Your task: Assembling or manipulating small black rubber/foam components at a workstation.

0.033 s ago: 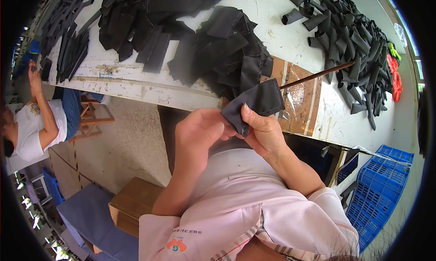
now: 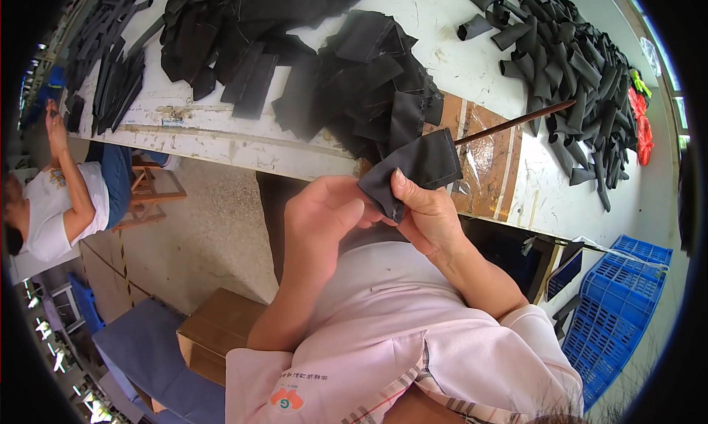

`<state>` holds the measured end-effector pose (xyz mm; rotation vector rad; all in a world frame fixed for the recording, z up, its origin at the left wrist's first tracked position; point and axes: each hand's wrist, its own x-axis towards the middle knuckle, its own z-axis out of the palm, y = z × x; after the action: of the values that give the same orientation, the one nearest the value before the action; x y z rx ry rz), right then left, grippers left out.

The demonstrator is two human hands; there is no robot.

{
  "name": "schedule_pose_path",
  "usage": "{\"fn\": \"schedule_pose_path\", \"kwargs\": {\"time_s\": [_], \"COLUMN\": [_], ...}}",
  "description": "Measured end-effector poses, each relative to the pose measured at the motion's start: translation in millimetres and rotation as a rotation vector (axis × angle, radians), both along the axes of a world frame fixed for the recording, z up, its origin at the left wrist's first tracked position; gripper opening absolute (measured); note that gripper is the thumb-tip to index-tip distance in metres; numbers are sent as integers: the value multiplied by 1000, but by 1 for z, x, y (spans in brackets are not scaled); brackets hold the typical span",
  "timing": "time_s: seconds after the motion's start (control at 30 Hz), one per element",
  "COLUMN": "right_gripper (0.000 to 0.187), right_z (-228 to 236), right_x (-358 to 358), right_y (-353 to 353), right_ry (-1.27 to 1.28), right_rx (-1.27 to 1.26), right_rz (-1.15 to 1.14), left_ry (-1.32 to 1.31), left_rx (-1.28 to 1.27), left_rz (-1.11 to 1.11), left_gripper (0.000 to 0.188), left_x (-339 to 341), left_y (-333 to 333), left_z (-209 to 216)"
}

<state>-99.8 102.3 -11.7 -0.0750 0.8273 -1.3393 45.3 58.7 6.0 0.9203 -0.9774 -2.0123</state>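
In front of my chest I hold a small black fabric piece with a pale stitch line along its edges. My right hand pinches it, thumb on top and fingers underneath. At its lower left corner my left hand is closed, fingers curled against the cloth; their tips are partly hidden. A thin brown stick shows beyond the fabric's right end and slants up to the right; whether it touches the fabric I cannot tell. Just past my hands a heap of flat black fabric pieces reaches the table's near edge.
Tubular black fabric pieces are piled on the white table at right. Brown cardboard lies taped near its edge. A blue plastic crate stands lower right, a cardboard box lower left. Another person sits at far left.
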Motion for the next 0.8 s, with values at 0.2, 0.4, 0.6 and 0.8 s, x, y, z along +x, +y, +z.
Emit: {"fn": "schedule_pose_path", "kwargs": {"time_s": [0.2,0.4,0.6,0.8], "right_gripper": [23,20,20,17], "right_z": [-7,-6,-8,2], "right_x": [3,9,15,-12], "right_y": [1,-2,0,-8], "right_ry": [67,242,352,1212], "right_rx": [-22,0,-38,-162], "right_rz": [-22,-22,-5,621], "left_ry": [-10,-78,-278,-355], "left_rx": [-1,9,-220,-434], "left_rz": [3,62,205,432], "left_gripper": [25,15,8,5], "left_x": [-2,-6,-5,16], "left_y": [1,3,5,6], "left_z": [2,-3,4,5]}}
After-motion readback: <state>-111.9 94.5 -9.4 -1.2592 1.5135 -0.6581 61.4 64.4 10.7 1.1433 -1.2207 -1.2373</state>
